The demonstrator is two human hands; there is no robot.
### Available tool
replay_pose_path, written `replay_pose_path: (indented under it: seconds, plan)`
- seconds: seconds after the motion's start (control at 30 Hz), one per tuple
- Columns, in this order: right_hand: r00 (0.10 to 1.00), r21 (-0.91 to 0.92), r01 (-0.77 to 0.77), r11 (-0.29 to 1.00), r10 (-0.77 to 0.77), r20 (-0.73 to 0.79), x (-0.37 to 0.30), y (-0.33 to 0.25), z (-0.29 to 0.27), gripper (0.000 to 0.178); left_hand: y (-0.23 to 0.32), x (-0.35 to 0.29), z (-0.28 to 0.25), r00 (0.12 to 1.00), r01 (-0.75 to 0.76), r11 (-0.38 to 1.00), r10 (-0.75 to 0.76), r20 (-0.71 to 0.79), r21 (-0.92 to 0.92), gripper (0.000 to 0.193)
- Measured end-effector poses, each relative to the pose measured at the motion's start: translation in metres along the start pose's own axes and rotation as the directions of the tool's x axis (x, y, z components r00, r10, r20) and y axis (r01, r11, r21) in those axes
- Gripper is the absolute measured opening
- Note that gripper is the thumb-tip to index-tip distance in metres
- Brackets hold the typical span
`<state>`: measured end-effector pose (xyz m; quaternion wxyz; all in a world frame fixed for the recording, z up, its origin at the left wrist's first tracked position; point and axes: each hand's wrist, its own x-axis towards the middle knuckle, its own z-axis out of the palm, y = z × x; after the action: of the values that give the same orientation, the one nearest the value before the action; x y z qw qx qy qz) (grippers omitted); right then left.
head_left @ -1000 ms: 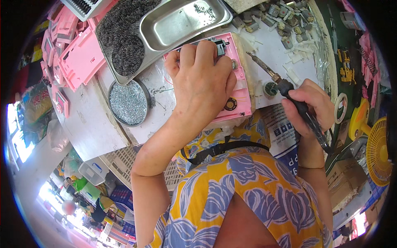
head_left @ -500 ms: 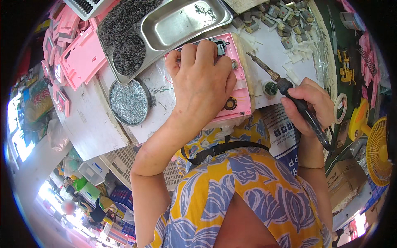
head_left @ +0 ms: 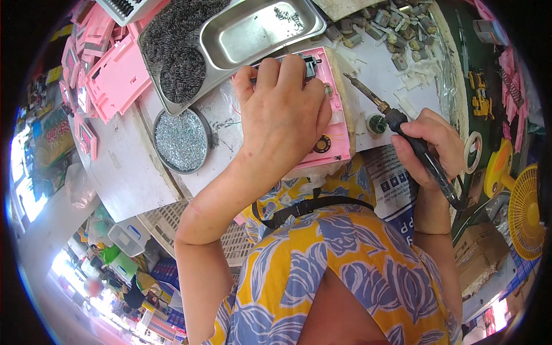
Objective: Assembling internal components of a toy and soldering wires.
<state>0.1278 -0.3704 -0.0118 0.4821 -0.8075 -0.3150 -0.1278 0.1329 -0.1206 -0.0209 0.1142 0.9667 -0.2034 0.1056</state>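
Observation:
My left hand [head_left: 283,109] is closed over a pink plastic case [head_left: 339,123], its fingers bent down at the far side, where a small grey-and-black motor-like part [head_left: 311,64] shows beside them. The fingertips are hidden. A round black-and-gold part [head_left: 323,144] sits in the near end of the case. To the right, my right hand [head_left: 434,146] is wrapped round the dark handle of a soldering iron [head_left: 418,144]. Its metal tip points up and left, beside the case and apart from it. Near the iron stands a small round container with green contents [head_left: 377,123].
A metal tray [head_left: 221,66] of dark coil springs lies beyond my left hand. Left of my forearm is a round dish [head_left: 206,152] of small silvery pieces. Small motors [head_left: 397,40] and white plastic pieces [head_left: 409,77] lie far right, pink plastic parts [head_left: 118,80] far left. A yellow fan [head_left: 524,210] stands right.
My left hand has shifted slightly, its fingers a little to the right over the case, and the left elbow has moved outward to the left. The right hand and soldering iron stay nearly still.

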Motion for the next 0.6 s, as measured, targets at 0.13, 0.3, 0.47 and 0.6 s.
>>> replay_pose_path:
  seconds: [0.13,0.3,0.47,0.6]
  plan:
    - [1.000,0.004,0.001,1.000,-0.001,-0.011,0.000,0.000,-0.002,0.030,-0.005,-0.004,-0.026,0.998,0.013,0.997,-0.008,0.060,-0.071,0.033]
    - [0.998,0.040,-0.054,0.998,0.055,-0.018,-0.006,0.003,-0.006,0.030,-0.054,-0.035,-0.052,0.976,0.037,0.995,-0.017,0.218,-0.088,0.037]
    - [0.999,0.055,-0.035,0.998,0.036,-0.017,0.003,0.001,0.002,0.031,-0.070,-0.041,-0.047,0.965,-0.082,0.987,0.113,0.235,-0.137,0.022]
    - [0.995,0.095,-0.095,0.991,0.099,-0.028,0.004,-0.002,0.001,0.031,-0.076,-0.036,-0.050,0.985,0.001,0.903,0.072,0.154,-0.430,0.014]
